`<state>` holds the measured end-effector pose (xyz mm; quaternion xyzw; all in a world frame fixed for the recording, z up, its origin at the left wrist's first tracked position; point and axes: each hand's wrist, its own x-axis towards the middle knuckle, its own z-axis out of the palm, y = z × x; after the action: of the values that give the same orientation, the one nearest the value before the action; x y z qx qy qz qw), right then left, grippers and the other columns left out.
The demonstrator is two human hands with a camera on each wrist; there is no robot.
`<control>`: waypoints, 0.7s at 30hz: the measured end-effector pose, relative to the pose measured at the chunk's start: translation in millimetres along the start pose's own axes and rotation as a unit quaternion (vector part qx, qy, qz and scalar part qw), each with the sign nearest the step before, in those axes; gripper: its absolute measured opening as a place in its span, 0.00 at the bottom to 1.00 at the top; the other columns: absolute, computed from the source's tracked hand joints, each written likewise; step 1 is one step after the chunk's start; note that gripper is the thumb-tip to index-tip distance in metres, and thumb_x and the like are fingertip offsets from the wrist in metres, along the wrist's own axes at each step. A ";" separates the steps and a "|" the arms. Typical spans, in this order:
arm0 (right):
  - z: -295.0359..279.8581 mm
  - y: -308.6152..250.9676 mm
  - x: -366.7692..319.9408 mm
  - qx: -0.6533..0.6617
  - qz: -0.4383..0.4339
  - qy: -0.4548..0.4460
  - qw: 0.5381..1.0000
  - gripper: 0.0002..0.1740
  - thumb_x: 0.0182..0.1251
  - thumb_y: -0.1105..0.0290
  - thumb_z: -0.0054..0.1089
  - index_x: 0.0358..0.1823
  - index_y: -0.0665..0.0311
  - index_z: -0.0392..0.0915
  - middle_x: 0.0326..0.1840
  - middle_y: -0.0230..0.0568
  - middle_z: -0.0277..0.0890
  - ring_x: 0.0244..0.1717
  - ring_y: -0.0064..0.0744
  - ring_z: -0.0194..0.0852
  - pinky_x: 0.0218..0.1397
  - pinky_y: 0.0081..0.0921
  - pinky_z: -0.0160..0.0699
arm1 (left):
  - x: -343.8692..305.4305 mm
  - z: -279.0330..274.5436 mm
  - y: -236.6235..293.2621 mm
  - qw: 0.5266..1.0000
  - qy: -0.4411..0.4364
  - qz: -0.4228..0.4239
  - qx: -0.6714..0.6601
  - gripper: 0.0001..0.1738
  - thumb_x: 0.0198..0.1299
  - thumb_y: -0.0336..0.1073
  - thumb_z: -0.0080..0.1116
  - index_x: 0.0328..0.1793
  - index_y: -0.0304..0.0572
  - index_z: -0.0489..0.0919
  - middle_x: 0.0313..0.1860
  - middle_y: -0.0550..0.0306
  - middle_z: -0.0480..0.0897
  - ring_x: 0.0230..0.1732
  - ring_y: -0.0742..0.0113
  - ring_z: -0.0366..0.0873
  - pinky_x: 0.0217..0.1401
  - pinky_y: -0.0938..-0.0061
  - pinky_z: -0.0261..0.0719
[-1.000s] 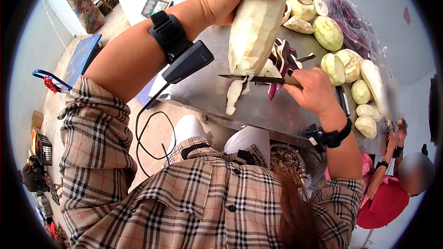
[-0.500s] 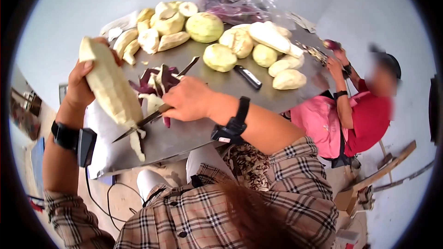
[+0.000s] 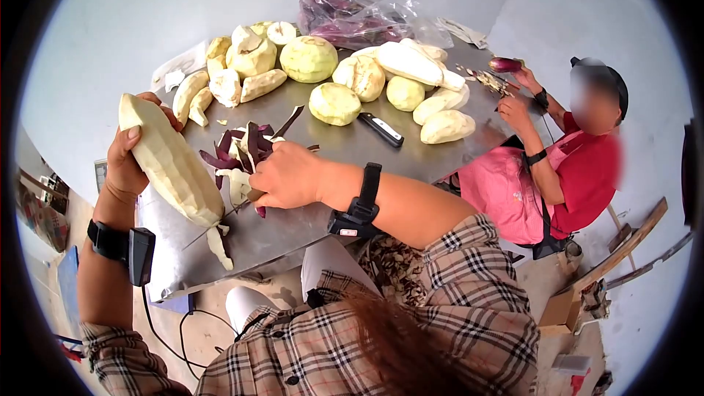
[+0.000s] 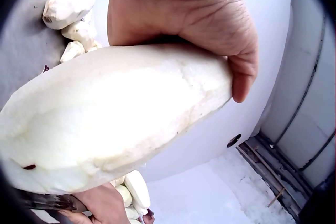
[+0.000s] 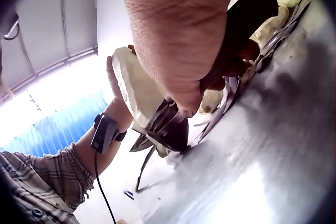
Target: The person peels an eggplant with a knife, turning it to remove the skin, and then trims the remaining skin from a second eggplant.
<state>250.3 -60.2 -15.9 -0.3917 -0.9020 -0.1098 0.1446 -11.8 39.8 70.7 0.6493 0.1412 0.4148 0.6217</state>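
Observation:
My left hand (image 3: 126, 160) grips the upper end of a long peeled eggplant (image 3: 172, 165), thumb lying over its pale faceted surface. The eggplant slants down to the right above the table's near left edge. In my right hand (image 3: 292, 174) is a knife; its dark handle (image 5: 257, 11) shows past the palm in the right wrist view. The knife blade (image 4: 47, 201) lies at the eggplant's lower end in the left wrist view. A pale strip (image 3: 219, 249) hangs from that end. Beside my right fingers lies a pile of purple and white peelings (image 3: 238, 148).
Several peeled eggplants (image 3: 334, 105) are grouped across the metal table (image 3: 293, 243), with a black-and-white device (image 3: 381, 130) before them. Behind sits a clear bag of purple eggplants (image 3: 352, 18). A person in red (image 3: 590, 169) works at the right. Peelings (image 3: 392, 268) fill a container below the table edge.
The head view has swung right, showing more table and the other person. The knife blade has moved to the eggplant's lower right side; the pale strip still hangs from its end.

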 end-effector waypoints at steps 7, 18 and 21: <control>0.0 -3.2 -6.4 -0.053 -0.026 -0.008 0.998 0.20 0.54 0.46 0.64 0.28 0.55 0.78 0.26 0.31 0.77 0.29 0.36 0.78 0.40 0.33 0.69 | -6.7 -9.3 0.7 1.000 0.018 -0.002 0.007 0.36 0.48 0.54 0.61 0.61 0.46 0.66 0.45 0.48 0.77 0.49 0.56 0.75 0.53 0.64 0.77; 0.0 -12.0 -21.5 -0.043 -0.010 -0.016 0.999 0.16 0.61 0.53 0.60 0.37 0.59 0.79 0.31 0.36 0.80 0.32 0.38 0.81 0.42 0.35 0.70 | -26.4 -23.2 -0.9 0.995 0.100 0.009 -0.010 0.32 0.58 0.51 0.55 0.65 0.44 0.66 0.50 0.50 0.78 0.54 0.60 0.75 0.60 0.66 0.73; 4.3 -12.0 -25.9 -0.052 -0.012 -0.003 0.999 0.16 0.56 0.55 0.64 0.39 0.58 0.77 0.31 0.33 0.78 0.34 0.36 0.79 0.42 0.34 0.69 | -32.1 -22.8 -1.8 0.988 0.155 0.016 0.012 0.30 0.62 0.51 0.54 0.65 0.43 0.66 0.50 0.51 0.78 0.54 0.61 0.75 0.61 0.67 0.72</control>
<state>257.6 -84.4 -29.8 -0.3879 -0.9002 -0.1574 0.1197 -47.3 33.4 54.8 0.5866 0.2305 0.5186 0.5778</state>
